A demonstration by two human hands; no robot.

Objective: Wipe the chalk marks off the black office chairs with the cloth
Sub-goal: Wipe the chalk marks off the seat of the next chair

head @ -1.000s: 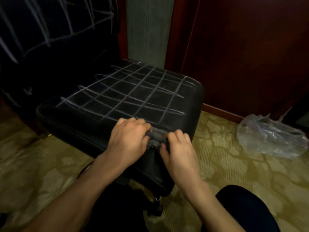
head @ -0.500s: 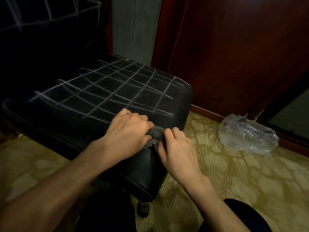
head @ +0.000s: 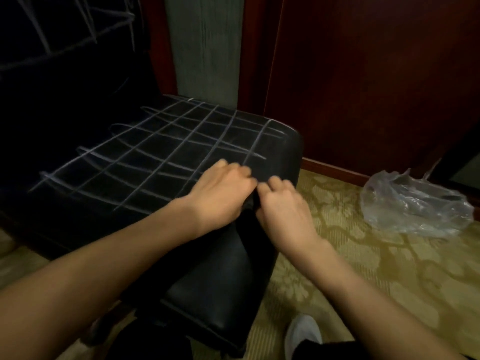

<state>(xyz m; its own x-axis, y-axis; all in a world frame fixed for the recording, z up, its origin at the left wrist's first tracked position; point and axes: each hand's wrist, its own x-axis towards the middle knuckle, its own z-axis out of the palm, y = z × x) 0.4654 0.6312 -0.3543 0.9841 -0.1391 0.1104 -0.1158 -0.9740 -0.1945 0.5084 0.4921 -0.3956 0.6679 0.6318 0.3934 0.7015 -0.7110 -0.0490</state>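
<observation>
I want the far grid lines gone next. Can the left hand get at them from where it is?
Probably yes. The left hand rests on the seat, and the chalk grid lies open beyond its fingers with nothing lying across it.

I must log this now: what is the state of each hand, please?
Left hand: on the chair seat, fingers curled; what it holds cannot be told.
Right hand: beside it at the seat's edge, fingers curled; likewise cannot be told.
</observation>
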